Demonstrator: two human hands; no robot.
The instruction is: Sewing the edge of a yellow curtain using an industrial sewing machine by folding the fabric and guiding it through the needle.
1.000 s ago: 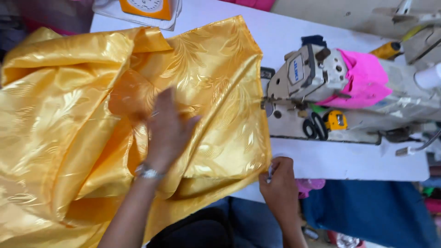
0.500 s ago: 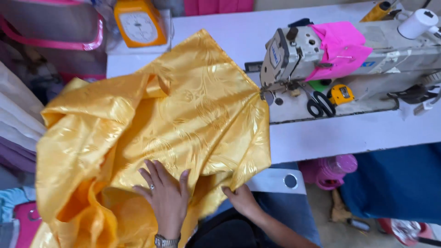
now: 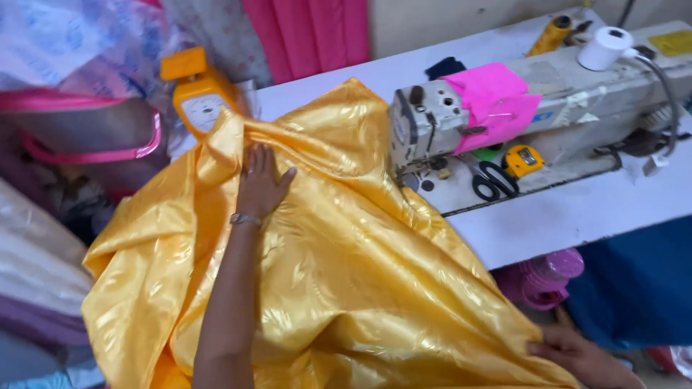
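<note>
A large sheet of shiny golden-yellow satin fabric (image 3: pixel 346 274) with a faint leaf pattern fills most of the view. It drapes from the white work surface (image 3: pixel 577 209) down toward the person's lap, bunched in folds at the left and rising to a peak beside the head of the sewing machine.

The grey-white industrial sewing machine (image 3: pixel 548 108) stands on the surface at the right, with a bright pink cloth (image 3: pixel 497 97) draped over its arm. A white thread spool (image 3: pixel 604 47) sits on top of it near the far end.

Behind the fabric at the left stands an orange dial scale (image 3: pixel 196 97), and further left lies a grey bag with pink handles (image 3: pixel 86 133).

The left hand (image 3: pixel 261 184) lies flat on the fabric near its upper folded edge, palm down, fingers spread wide and pressing the cloth; it grips nothing. A thin metal bracelet (image 3: pixel 244 219) circles the wrist.

The right hand (image 3: pixel 577 356) is at the bottom right corner, at the lower corner of the fabric. Its fingers appear to pinch the edge of the cloth, though part of the hand is cut off by the frame, so the grip is not fully clear.

On the machine bed lie black-handled scissors (image 3: pixel 494 180), and just beside them a small yellow tape measure (image 3: pixel 525 160).
</note>
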